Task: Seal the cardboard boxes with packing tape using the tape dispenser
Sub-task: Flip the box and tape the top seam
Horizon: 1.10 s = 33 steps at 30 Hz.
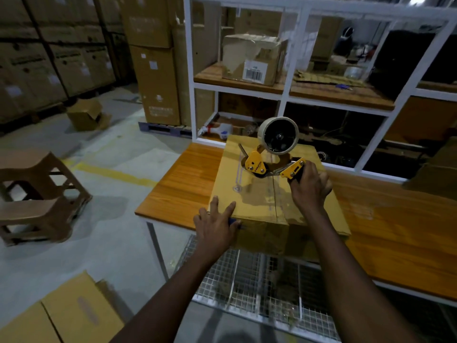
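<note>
A white shelf unit [284, 95] holding a dented carton [252, 58] stands behind the worktop [178, 189]; nothing lies between the hands and the box. The cardboard box [247, 191] sits at the worktop's near edge, flaps closed. The tape dispenser [257, 164] rests on the box top at the far part of the centre seam, its tape roll [279, 136] raised. The right hand [311, 186] grasps its handle. The left hand [217, 226], fingers straight, presses the box's near left corner. Wire mesh shelf [259, 280] below; stacked brown stools [37, 194], flat boxes [61, 315] and stacked cartons [153, 70] on a concrete warehouse floor [111, 157].
</note>
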Motion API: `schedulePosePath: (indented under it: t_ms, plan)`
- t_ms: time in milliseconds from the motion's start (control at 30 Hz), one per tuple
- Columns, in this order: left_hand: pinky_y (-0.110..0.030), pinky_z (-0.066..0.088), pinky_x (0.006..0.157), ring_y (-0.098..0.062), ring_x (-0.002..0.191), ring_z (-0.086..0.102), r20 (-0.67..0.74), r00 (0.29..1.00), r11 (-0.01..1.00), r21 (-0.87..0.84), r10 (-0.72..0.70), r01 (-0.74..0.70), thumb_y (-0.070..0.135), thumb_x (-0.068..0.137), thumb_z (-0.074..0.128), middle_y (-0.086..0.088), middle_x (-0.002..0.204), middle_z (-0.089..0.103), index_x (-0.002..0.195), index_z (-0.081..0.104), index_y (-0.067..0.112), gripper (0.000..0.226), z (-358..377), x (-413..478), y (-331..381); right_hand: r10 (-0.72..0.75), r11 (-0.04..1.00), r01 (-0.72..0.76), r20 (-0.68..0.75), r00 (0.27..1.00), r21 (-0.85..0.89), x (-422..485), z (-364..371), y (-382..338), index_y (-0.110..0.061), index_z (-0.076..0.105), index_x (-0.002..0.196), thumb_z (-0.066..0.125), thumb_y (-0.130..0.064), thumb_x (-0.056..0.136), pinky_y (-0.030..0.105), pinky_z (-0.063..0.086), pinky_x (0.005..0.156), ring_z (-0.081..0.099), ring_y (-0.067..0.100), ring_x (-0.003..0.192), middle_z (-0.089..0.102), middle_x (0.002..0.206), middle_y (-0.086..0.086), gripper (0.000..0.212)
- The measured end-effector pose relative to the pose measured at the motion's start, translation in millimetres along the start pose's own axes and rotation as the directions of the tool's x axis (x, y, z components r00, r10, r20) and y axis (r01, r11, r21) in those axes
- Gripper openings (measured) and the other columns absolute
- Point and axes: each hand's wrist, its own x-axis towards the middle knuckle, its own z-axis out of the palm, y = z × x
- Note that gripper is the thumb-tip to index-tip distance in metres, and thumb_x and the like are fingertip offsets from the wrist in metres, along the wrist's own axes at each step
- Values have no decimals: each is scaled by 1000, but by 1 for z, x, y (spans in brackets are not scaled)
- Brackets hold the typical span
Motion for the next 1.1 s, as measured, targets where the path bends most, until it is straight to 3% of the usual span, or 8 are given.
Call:
schedulePosePath:
  t_ms: [167,333,500,600,700,867,1000,1100]
  plan:
    - [-63,20,110,-38,148,13,119,978,985,5,170,-171,70,90,23,-2,161,23,146,37,36,67,-3,19,-11,24,998,-23,-14,1000,54,2,-12,7,-18,47,115,57,-23,92,46,27,95,41,32,107,53,119,6,25]
    - [-54,23,111,-28,147,23,119,931,933,66,344,-353,71,84,9,0,159,31,138,45,28,78,-13,30,-17,19,999,-17,-30,999,38,3,-22,6,-18,47,117,57,-26,91,47,29,94,41,32,110,54,120,5,29]
    - [-59,17,114,-26,150,17,257,916,951,-36,307,-308,61,93,34,1,162,24,144,40,31,59,-27,36,-16,7,1000,-6,-18,1000,17,-8,-23,-8,-19,48,118,58,-25,91,45,28,93,40,31,111,53,123,3,29]
    - [-59,26,113,-25,140,39,250,929,924,-337,272,-180,50,96,43,-2,149,48,148,34,37,55,-39,37,-16,23,1000,-23,-18,1000,-10,-15,-21,-16,-19,48,118,58,-26,91,44,27,93,40,30,110,54,124,3,30]
    - [-47,49,98,-22,117,60,170,985,488,-862,23,137,31,99,48,-4,135,60,148,38,31,49,-53,30,-3,55,998,-56,-43,998,-11,-19,-14,-22,-20,48,115,58,-27,90,46,27,94,42,30,110,54,125,3,28]
    - [-36,42,82,-25,119,61,358,923,-177,-926,-143,332,9,102,32,-6,129,65,140,40,24,42,-78,29,15,111,993,-113,-94,989,-14,-25,-7,-33,-19,48,116,59,-26,89,45,28,92,42,32,111,54,128,4,30]
    - [-47,39,99,-22,121,58,308,944,-216,-936,-119,279,6,99,28,2,122,67,147,33,23,51,-100,32,22,129,991,-134,-126,984,-27,-27,-6,-39,-19,49,112,61,-24,88,45,28,90,43,33,108,55,124,5,27]
    - [-44,40,93,-24,124,54,290,952,-215,-940,-94,265,3,96,31,-1,133,60,149,30,24,57,-110,35,32,114,990,-123,-131,985,-62,-27,-4,-42,-21,48,111,60,-25,88,45,27,88,42,33,105,56,122,4,26]
